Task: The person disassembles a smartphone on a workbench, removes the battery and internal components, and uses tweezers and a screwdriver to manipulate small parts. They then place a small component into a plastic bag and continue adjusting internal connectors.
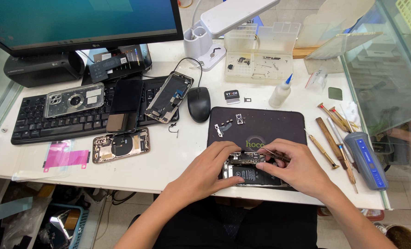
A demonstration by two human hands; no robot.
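My left hand (214, 161) is pressing the opened phone with black battery (251, 174) steady at lower centre, while my right hand (294, 166) is pinching thin metal tweezers (274, 154) over it.

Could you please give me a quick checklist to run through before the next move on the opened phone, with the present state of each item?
1. Opened phone lies on the dark mat: ok.
2. Left hand steadies the phone's left edge: ok.
3. Right hand grips the tweezers: ok.
4. Tweezer tip lands on the intended part: cannot tell, fingers hide it.
5. Loose small parts sit on the mat, apart from the hands: ok.
6. Screwdrivers lie to the right of the mat: ok.
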